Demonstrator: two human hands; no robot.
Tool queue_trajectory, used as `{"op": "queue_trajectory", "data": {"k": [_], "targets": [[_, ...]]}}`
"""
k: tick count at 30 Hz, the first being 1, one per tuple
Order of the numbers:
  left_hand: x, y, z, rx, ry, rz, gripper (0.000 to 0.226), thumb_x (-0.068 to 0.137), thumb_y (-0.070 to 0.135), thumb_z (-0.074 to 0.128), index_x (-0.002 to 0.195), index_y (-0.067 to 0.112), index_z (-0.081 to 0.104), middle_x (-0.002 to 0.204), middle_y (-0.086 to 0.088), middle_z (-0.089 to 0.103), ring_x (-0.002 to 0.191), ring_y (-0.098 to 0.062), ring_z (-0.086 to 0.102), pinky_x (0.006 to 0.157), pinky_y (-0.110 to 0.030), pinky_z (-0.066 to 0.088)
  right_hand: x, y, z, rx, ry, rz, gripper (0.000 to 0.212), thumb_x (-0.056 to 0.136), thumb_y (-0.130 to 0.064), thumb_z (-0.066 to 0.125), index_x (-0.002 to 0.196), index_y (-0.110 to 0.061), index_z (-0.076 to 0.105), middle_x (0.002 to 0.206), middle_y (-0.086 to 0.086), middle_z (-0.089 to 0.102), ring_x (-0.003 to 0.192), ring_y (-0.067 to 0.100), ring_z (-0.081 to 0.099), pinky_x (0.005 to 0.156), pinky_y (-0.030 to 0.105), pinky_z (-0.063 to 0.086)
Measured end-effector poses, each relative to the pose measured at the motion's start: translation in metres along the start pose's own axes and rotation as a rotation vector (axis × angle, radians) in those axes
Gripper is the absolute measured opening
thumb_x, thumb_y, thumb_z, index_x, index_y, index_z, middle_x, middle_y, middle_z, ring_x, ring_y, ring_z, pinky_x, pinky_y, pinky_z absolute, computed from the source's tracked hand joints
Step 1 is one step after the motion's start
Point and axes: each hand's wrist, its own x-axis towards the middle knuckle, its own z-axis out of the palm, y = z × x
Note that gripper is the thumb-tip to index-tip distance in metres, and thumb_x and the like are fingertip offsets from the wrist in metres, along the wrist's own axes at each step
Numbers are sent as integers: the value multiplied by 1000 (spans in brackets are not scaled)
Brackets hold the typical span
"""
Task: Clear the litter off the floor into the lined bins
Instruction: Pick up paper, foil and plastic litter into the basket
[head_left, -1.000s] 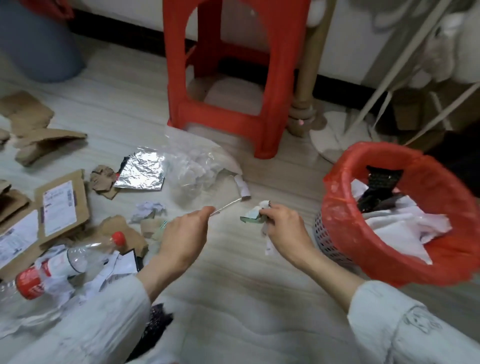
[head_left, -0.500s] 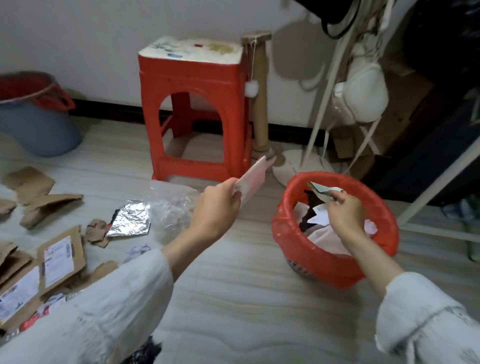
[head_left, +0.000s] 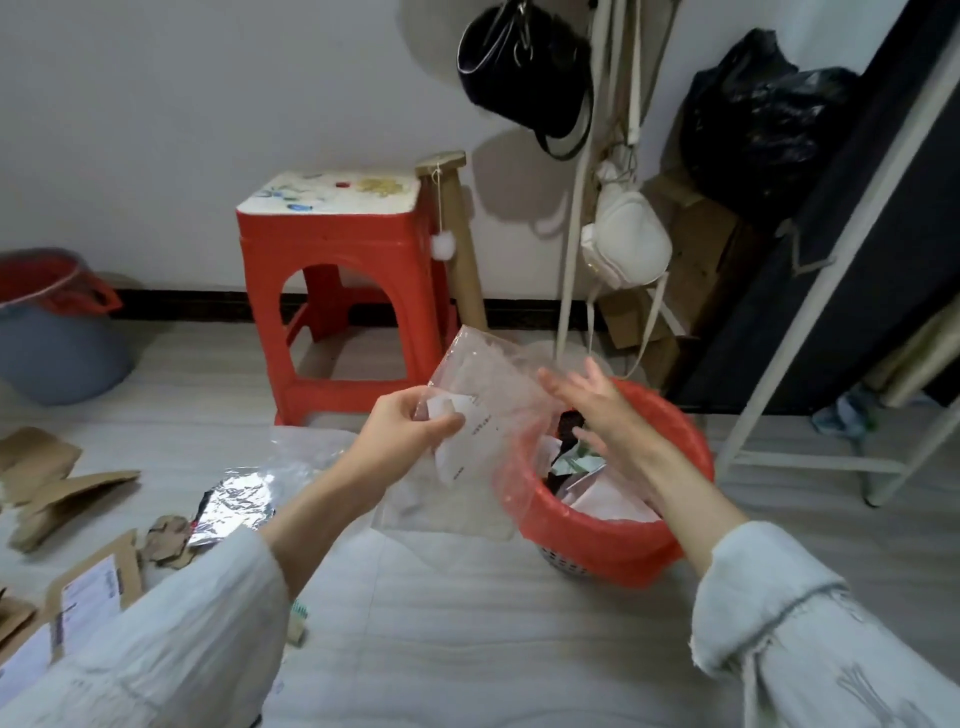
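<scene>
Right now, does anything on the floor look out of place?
Yes. Torn brown cardboard pieces and a crumpled silver foil sheet lie loose on the pale floor, left of the red-lined bin, not yet binned.

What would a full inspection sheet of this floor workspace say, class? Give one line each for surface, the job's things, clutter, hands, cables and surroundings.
Surface: pale wood-look floor, litter lying at the left.
Job's things: red-lined bin part full of paper; clear plastic bag held beside its rim; blue bin with a red liner at far left.
Clutter: foil sheet, cardboard scraps, labelled cardboard.
Hands: left hand pinches the bag; right hand open over the red-lined bin.
Cables: nothing seen.
Surroundings: red stool, black bag and white bag hanging, white rack frame.
</scene>
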Motion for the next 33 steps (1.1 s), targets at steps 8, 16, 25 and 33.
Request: {"op": "queue_trajectory", "data": {"k": [8, 16, 25, 33], "targets": [[42, 19, 62, -12, -16, 108, 6, 82, 10, 67, 82, 16, 66, 65, 2, 57, 59, -7, 52, 56, -16, 41, 3, -2, -43, -24, -7, -75, 53, 77, -29, 73, 124, -16, 55, 120, 1, 63, 96, 6, 61, 78, 25, 52], [104, -3, 139, 70, -142, 43, 69, 81, 7, 68, 141, 18, 34, 142, -7, 41, 126, -16, 43, 93, -22, 39, 28, 45, -71, -301, 644, -210, 18, 93, -13, 50, 82, -22, 61, 70, -2, 61, 60, 7, 57, 47, 16, 46], [85, -12, 96, 164, -116, 67, 74, 84, 24, 67, 145, 20, 26, 143, 11, 34, 131, -8, 34, 100, -17, 27, 22, 22, -75, -125, 658, -271, 15, 90, -10, 58, 102, -13, 66, 89, -3, 65, 82, 13, 62, 68, 19, 47], [12, 45, 2, 205, -72, 153, 13, 88, 25, 63, 97, 17, 64, 77, 1, 62, 69, -15, 59, 64, -30, 50, -35, -33, -10, -100, -22, -194, 10, 88, -8, 60, 95, -12, 67, 88, 1, 70, 76, 7, 66, 67, 21, 52]]}}
